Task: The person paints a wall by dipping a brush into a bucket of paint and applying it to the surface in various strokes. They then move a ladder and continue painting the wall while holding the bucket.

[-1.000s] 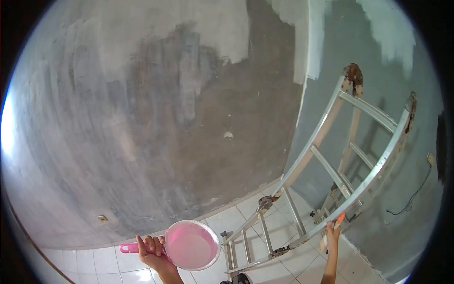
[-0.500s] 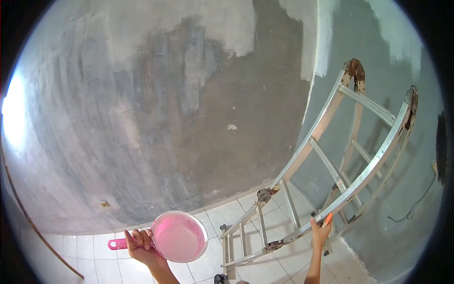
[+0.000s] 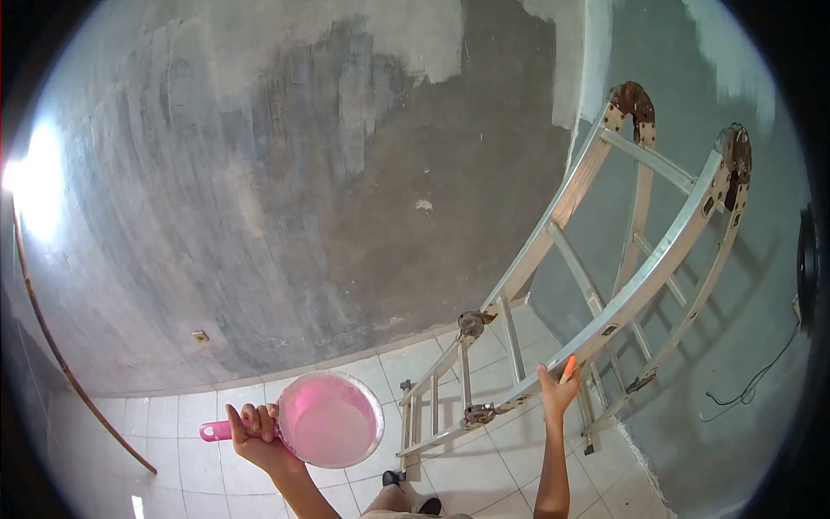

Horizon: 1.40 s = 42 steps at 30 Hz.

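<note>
My left hand (image 3: 257, 437) is closed round the pink handle of a dipper (image 3: 333, 419), held level over the floor. The dipper's round bowl is pink inside with a whitish rim and holds pale, pinkish-white liquid. My right hand (image 3: 559, 394) is at the side rail of an aluminium folding ladder (image 3: 640, 285), touching it. A short orange handle (image 3: 568, 369) sticks up from this hand; the rest of that tool is hidden. The ladder stands bent at its hinges, with rusty brown joints at the top.
The grey wall (image 3: 415, 173) carries patchy lighter coating. A bamboo-like pole (image 3: 65, 363) leans at the left. On the right wall hang a dark round object (image 3: 806, 268) and a loose cable (image 3: 761, 376). White tiles (image 3: 467, 476) cover the floor; my shoe (image 3: 393, 477) shows near the ladder's foot.
The view has tilted down, so my shoes now show. My right hand and the ladder appear farther up and left. The dipper stays in my left hand, nearly in the same place.
</note>
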Tool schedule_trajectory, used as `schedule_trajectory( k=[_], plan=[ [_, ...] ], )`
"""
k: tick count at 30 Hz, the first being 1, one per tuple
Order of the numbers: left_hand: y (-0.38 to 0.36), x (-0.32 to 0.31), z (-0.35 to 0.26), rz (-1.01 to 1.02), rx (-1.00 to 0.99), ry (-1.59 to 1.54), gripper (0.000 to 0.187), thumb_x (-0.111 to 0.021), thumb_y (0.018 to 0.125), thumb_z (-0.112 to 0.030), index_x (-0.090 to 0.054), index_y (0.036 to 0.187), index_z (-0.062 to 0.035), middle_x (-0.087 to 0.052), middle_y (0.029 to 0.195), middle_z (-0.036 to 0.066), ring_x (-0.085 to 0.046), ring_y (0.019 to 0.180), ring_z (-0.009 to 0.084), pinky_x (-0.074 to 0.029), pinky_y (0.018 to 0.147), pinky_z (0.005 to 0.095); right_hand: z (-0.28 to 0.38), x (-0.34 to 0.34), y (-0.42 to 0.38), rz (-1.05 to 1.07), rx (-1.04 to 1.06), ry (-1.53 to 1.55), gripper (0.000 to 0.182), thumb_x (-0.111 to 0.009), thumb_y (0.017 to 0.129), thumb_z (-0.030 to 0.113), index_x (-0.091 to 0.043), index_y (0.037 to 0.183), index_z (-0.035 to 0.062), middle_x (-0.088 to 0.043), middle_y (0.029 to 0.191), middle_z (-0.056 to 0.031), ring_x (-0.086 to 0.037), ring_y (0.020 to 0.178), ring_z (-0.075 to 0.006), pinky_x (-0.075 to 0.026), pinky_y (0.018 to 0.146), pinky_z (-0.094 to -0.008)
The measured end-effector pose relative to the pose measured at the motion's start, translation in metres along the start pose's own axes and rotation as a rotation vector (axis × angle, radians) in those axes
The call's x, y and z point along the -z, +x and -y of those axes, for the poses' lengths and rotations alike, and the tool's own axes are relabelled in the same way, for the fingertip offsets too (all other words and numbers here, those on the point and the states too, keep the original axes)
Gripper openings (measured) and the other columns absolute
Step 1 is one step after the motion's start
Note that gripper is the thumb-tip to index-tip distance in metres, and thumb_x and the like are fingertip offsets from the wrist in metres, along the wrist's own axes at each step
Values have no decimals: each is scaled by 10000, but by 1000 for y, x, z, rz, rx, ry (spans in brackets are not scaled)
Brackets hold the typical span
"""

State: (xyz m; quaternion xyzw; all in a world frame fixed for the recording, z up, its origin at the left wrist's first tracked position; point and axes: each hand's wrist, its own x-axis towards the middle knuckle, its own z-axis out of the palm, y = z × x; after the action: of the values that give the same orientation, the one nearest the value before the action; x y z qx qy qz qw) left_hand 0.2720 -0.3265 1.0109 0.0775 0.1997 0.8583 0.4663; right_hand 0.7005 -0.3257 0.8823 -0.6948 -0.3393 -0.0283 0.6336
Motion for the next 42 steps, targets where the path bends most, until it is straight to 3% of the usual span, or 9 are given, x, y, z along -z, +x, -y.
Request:
schedule_trajectory(
  k=[14, 21, 23, 25, 27, 33, 37, 39, 42],
  plan=[
    [-20, 0, -33, 0, -114, 43, 460, -429, 943, -329, -342, 537, -130, -262, 419, -10, -440, 493, 165, -407, 594, 257, -4, 1, -3, 61, -67, 36, 666, -782, 644, 102, -444, 1205, -23, -532, 1124, -144, -513, 1061, -239, -393, 912, -324],
    [3, -5, -25, -40, -84, 40, 464, -403, 947, -343, -376, 539, -125, -278, 414, -6, -443, 485, 174, -398, 598, 262, -14, 22, -14, 65, 52, -73, 473, -698, 766, 165, -501, 1140, -46, -565, 1028, -138, -526, 1015, -219, -374, 930, -322],
    [20, 4, -21, -2, -49, 20, 467, -411, 943, -355, -389, 538, -125, -283, 409, -5, -451, 477, 173, -396, 587, 258, -2, 40, -34, 88, -187, 61, 345, -607, 827, 194, -564, 1063, -53, -603, 956, -145, -566, 934, -225, -418, 858, -321],
    [36, 2, -13, -14, -19, 2, 468, -414, 941, -360, -392, 537, -124, -286, 409, -5, -447, 473, 172, -396, 581, 258, 6, 66, -44, 302, -593, -197, 294, -551, 830, 216, -631, 910, -55, -634, 827, -153, -602, 785, -238, -457, 724, -332],
    [59, 2, -1, -7, 15, -23, 469, -418, 937, -363, -391, 536, -121, -274, 410, -9, -422, 458, 166, -394, 578, 256, -29, 83, -65, 332, -304, -361, 323, -498, 817, 247, -657, 749, -25, -630, 719, -177, -604, 651, -295, -460, 627, -389],
    [145, 3, 21, 92, 113, -24, 478, -408, 935, -368, -378, 530, -116, -262, 423, -11, -377, 446, 157, -381, 575, 270, 20, 31, -84, 250, -306, -1013, 343, -437, 804, 305, -654, 658, 82, -619, 721, -171, -576, 693, -380, -433, 706, -469],
    [200, -1, 21, 152, 167, -26, 490, -389, 932, -385, -370, 525, -114, -270, 415, 4, -407, 475, 181, -375, 609, 289, 103, -56, -73, 253, -95, -393, 416, -472, 879, 348, -647, 853, -28, -640, 774, -160, -608, 632, -305, -476, 581, -399],
    [225, -1, 19, 195, 158, 0, 489, -380, 932, -383, -365, 526, -111, -285, 413, 10, -431, 499, 193, -369, 631, 291, 168, -109, -73, 300, -241, 96, 393, -514, 891, 309, -585, 1014, -57, -627, 885, -132, -615, 599, -216, -471, 463, -299],
    [259, 5, 12, 241, 153, 14, 490, -363, 936, -378, -357, 527, -108, -310, 417, 21, -430, 505, 198, -361, 622, 289, 218, -190, -80, 441, 11, 585, 351, -573, 865, 203, -534, 1111, -44, -606, 949, -146, -628, 629, -185, -498, 451, -252]
  ],
)
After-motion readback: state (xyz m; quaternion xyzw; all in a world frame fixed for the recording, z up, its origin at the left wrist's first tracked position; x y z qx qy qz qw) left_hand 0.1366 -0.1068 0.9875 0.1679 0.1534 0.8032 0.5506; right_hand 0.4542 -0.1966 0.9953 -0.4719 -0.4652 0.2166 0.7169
